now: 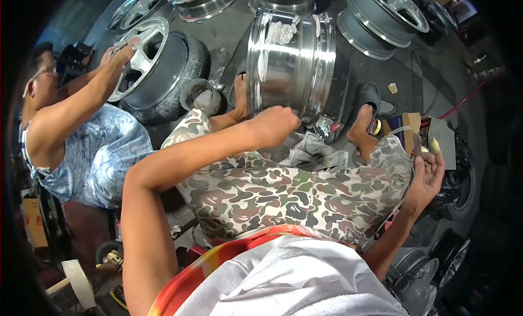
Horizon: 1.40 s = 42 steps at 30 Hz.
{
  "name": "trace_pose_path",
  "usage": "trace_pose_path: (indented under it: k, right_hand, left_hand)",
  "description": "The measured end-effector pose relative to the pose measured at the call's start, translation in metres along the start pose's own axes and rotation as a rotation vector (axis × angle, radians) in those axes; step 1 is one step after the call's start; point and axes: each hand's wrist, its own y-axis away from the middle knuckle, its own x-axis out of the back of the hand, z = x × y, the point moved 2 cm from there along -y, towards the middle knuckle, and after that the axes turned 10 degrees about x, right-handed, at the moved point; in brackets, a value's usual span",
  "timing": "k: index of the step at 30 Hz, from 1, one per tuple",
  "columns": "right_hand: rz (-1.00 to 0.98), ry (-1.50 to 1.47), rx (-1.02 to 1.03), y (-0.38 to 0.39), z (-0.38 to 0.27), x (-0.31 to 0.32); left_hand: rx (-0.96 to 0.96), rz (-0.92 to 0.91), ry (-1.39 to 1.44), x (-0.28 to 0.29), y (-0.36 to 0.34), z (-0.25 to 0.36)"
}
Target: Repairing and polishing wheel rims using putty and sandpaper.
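Note:
A shiny metal wheel rim [289,71] stands between my feet, its barrel toward me. Pale, paste-like smears [281,32] mark its upper part. My left hand [277,125] is curled closed at the rim's lower edge; whatever its fingers might hold is hidden. Out to the right, beside my knee, my right hand [427,177] grips a narrow, flat scraper [417,144] that points up. A small yellowish lump [435,145] shows at one fingertip of that hand. Beneath the rim lies a crumpled grey cloth [313,151].
At left, another person [90,147] handles a spoked wheel [143,54] resting on a tire [193,63]. A clear tub [201,95] sits near my left foot. More rims [378,22] stand at the back. An open cardboard box [406,123] and black plastic bag [463,152] are on the right.

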Motion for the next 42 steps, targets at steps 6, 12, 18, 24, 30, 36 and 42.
trace_pose_path:
  k: [6, 12, 18, 24, 30, 36, 42]
  right_hand:
    - [-0.009, 0.059, -0.243, 0.019, -0.006, 0.029]
    - [0.041, 0.022, -0.357, 0.034, -0.004, 0.021]
    - [0.029, 0.039, -0.198, 0.037, -0.01, 0.015]
    - [0.02, 0.124, -0.155, 0.046, -0.026, -0.001]
    - [-0.068, 0.352, -0.136, 0.059, -0.034, 0.009]
    - [-0.056, 0.39, -0.115, 0.066, -0.03, 0.019]
    - [-0.041, 0.522, -0.033, 0.072, -0.028, 0.03]
  left_hand:
    - [-0.064, 0.128, 0.605, 0.086, 0.014, 0.032]
    - [0.262, 0.808, 0.636, 0.101, 0.01, -0.066]
    - [0.396, 0.24, 1.343, 0.081, -0.002, -0.102]
    - [0.397, 0.213, 1.361, 0.062, -0.005, -0.098]
    - [0.515, 0.191, 1.094, 0.046, 0.014, -0.091]
    - [0.446, 0.196, 0.997, 0.012, 0.02, -0.092]
    - [0.493, 0.132, 1.032, 0.006, 0.022, -0.073]
